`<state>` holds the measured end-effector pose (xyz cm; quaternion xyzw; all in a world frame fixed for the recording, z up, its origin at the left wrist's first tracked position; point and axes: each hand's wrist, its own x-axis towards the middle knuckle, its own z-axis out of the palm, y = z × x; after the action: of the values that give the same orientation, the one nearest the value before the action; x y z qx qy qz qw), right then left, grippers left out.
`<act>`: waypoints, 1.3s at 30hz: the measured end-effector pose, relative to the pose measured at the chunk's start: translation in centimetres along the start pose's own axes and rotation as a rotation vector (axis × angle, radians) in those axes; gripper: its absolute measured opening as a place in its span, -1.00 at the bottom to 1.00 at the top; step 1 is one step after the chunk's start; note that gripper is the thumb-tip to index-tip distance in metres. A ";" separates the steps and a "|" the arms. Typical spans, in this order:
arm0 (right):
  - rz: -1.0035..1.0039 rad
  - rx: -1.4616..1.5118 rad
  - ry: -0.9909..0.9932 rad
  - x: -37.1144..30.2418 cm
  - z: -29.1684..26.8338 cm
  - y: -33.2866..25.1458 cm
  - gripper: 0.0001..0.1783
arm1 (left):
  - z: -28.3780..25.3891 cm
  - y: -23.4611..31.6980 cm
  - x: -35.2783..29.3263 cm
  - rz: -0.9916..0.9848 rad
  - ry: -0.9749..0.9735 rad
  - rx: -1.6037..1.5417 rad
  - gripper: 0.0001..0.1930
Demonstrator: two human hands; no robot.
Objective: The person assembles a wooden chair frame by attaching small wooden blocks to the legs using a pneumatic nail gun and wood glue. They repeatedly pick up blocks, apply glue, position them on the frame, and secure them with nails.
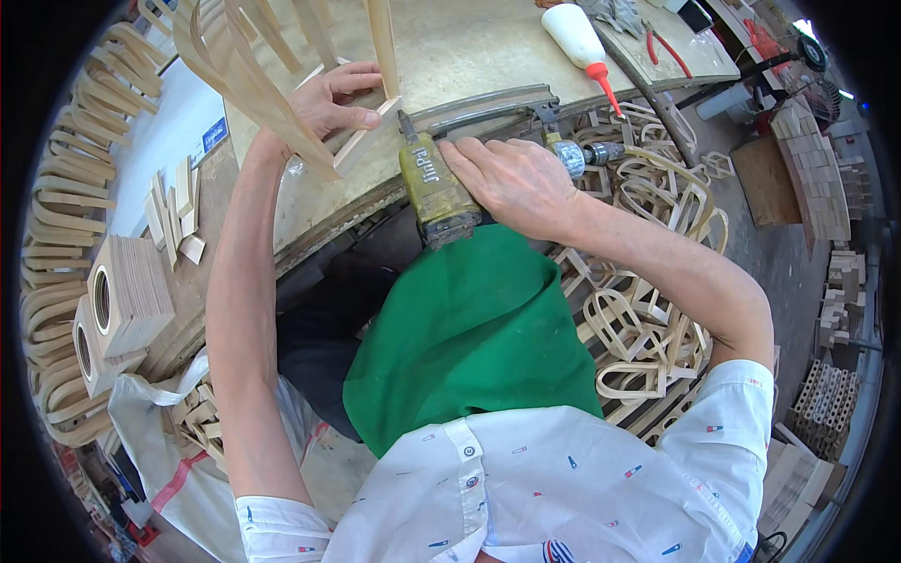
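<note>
On the near edge of the workbench point(450, 75) stands a pale frame of bent wood strips point(235, 80), its upper part cut off by the picture's edge. My left hand point(330, 101) reaches around it and grips it low down, thumb and fingers at a short crosspiece point(355, 145). My right hand point(516, 183) is closed round a yellow-green air nail gun point(436, 192). The gun's nose touches or nearly touches the frame's lower corner, beside my left thumb. Its grip is mostly hidden by my hand, and a metal hose coupling point(568, 158) shows past the fingers.
A white glue bottle point(572, 38) with red tip and red-handled pliers point(652, 45) lie at the back right. Many bent wood frames point(648, 319) are heaped on my right. Rows of curved pieces point(70, 220) and stacked panels with round holes point(131, 296) stand left.
</note>
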<state>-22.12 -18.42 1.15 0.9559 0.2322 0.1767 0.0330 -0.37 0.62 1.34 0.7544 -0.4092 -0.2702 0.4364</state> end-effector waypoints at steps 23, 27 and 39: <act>0.261 0.299 0.015 1.4 -4.4 2.3 -0.52 | -0.2 0.4 0.1 0.004 -0.045 0.009 -0.42; 0.541 0.354 0.063 4.7 -7.4 6.8 -0.63 | -0.5 0.8 -0.5 -0.069 -0.028 0.021 -0.37; 1.135 1.539 0.204 4.4 3.1 16.4 -0.59 | 1.5 4.1 -11.3 0.038 0.467 -0.301 -0.61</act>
<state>-10.28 -30.97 2.05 0.6656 -0.2111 0.0478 -0.7143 -8.99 8.41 4.83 0.7153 -0.2669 -0.1382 0.6309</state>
